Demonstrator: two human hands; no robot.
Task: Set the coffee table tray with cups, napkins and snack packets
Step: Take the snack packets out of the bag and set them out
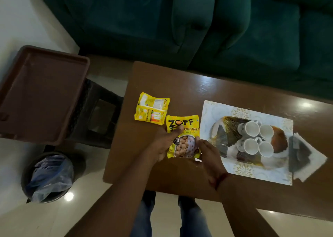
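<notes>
Both hands on one packet, right up against the tray's left edge

Left hand [162, 145] pinches the packet [183, 137], thumb on the front; right hand [209, 155] grips its lower right corner. The tray [212, 110] just beside it has four cups [251, 128] bunched together and napkins [306, 155] at its right edge. A second packet [152, 109] lies flat near the table's [180, 82] left edge, with bare tabletop behind it.

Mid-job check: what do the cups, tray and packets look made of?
Cups: plain white and smooth, likely ceramic, though plastic can't be ruled out. Tray: rigid flat sheet with a printed feather pattern and a slight sheen, probably melamine or plastic. Held packet and second packet: thin yellow printed film, crinkled and shiny, so plastic or foil laminate.
</notes>
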